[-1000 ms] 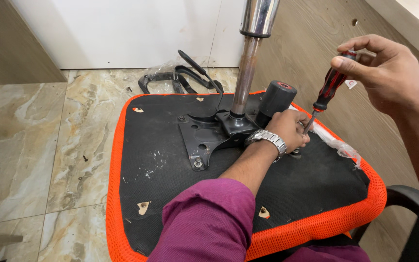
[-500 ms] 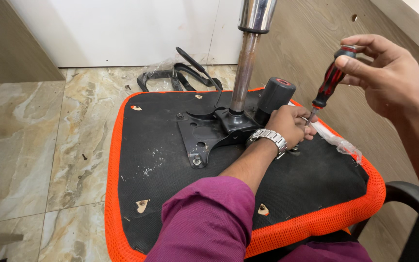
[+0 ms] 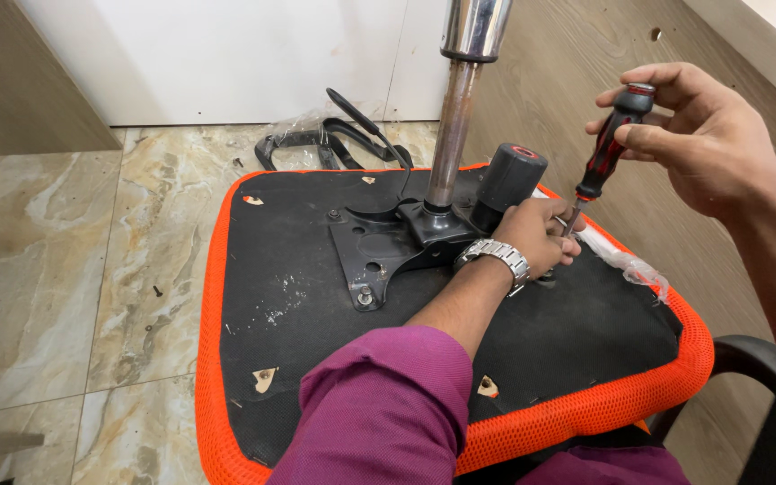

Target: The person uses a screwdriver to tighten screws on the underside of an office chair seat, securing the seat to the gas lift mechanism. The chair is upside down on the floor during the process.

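The head view looks down on an upturned chair seat [image 3: 316, 296], black underneath with an orange mesh edge, which lies above a marble tile floor [image 3: 56, 260]. A black metal plate [image 3: 379, 247] is fixed on the underside of the seat, and a shiny metal column [image 3: 455, 117] rises from it, nearly upright. Just beside the column stands a black cylinder knob [image 3: 509, 184] with a red ring on its top.

The right hand [image 3: 702, 135] is closed around the red and black handle of a screwdriver [image 3: 605, 148], gripping it near the top with the fingers. The screwdriver is tilted, with its thin tip pointing down to the seat, right next to the left hand. The left hand [image 3: 541, 235] rests on the seat just beside the knob, with its fingers curled together at the tip of the screwdriver; I cannot tell what small thing it pinches, because the fingers hide it. This arm has a silver wristwatch [image 3: 496, 259] and a purple sleeve [image 3: 379, 404].

A clear plastic wrap [image 3: 626, 260] lies along the right edge of the seat. Behind the seat, on the floor, there are black curved chair parts [image 3: 330, 144] in plastic. A wooden panel [image 3: 577, 81] stands at the right side.
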